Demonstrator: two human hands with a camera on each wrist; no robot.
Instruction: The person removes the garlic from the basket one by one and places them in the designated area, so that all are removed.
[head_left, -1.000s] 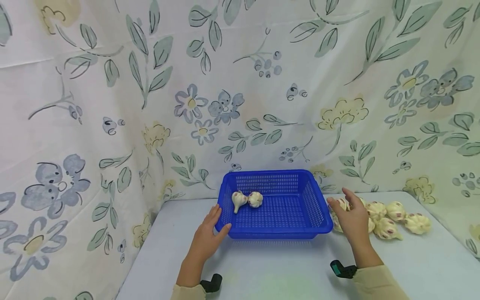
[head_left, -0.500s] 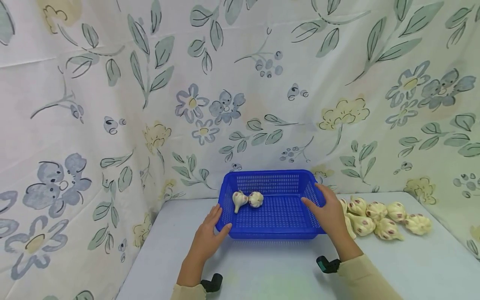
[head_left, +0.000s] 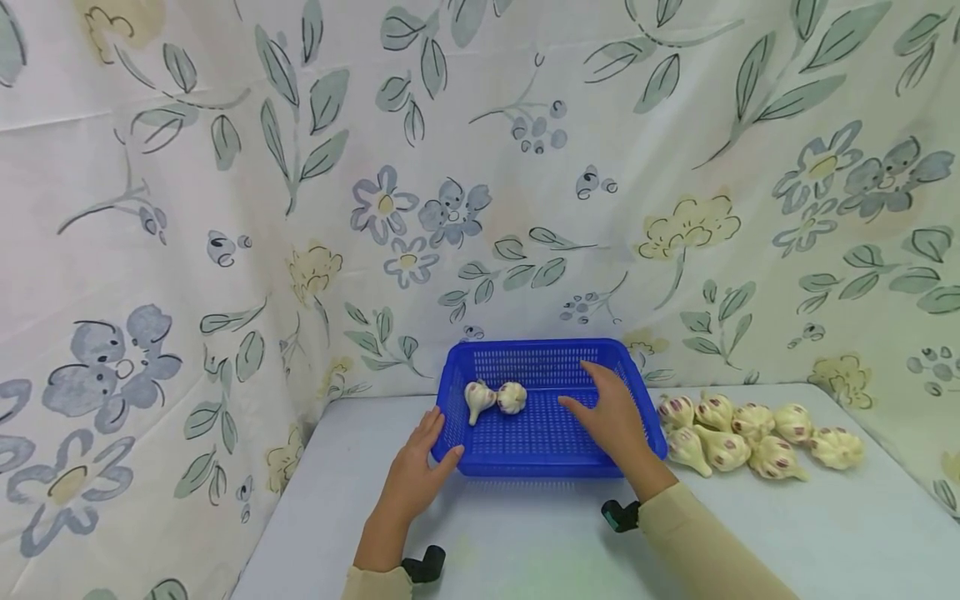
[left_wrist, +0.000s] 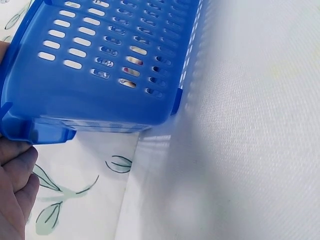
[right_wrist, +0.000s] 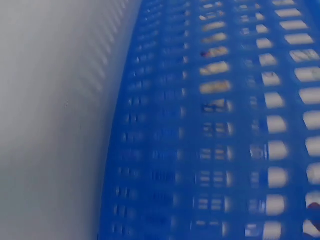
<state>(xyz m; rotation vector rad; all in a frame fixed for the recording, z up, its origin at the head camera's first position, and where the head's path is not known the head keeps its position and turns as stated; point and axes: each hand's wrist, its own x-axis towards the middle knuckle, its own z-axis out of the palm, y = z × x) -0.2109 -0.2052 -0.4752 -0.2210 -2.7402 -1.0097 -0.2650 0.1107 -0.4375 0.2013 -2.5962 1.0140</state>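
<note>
A blue plastic basket (head_left: 555, 462) stands at the back of the table, with two garlic bulbs (head_left: 480, 400) inside at its left. My left hand (head_left: 411, 475) holds the basket's front left corner, its fingers along the left rim and its thumb at the front. The left wrist view shows those fingers (left_wrist: 17, 165) against the underside of the rim. Over the right part of the basket is my right hand (head_left: 613, 415), thumb and forefinger spread apart with nothing between them. In the right wrist view the basket's slotted wall (right_wrist: 165, 130) fills most of the picture and hides that hand.
Several garlic bulbs (head_left: 753, 437) lie in a cluster on the table right of the basket. A pale cloth (head_left: 525, 542) covers the table. Behind and at the left hangs a floral curtain (head_left: 300, 108), close to the basket's back side.
My right hand has moved left from the garlic cluster, across the right rim, to above the basket, carrying nothing visible. My left hand and the basket have stayed in place.
</note>
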